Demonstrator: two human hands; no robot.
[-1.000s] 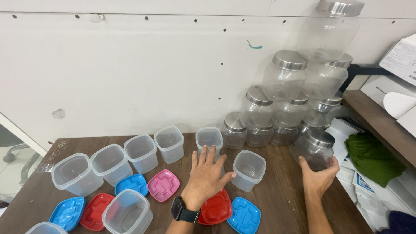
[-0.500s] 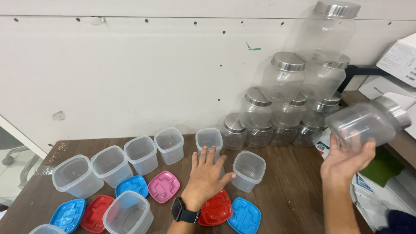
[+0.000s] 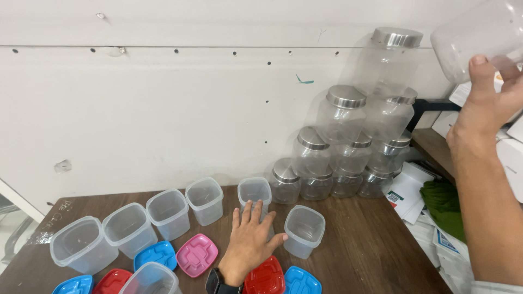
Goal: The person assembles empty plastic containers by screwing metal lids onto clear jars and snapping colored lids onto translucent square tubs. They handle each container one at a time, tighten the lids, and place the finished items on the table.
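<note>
Raised higher now, right hand (image 3: 487, 103) grips empty clear jar (image 3: 479, 35).

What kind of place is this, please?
Probably a storeroom or packing corner: clear jars with metal lids stacked against a bare white wall, open plastic tubs and coloured lids on a wooden table.
</note>
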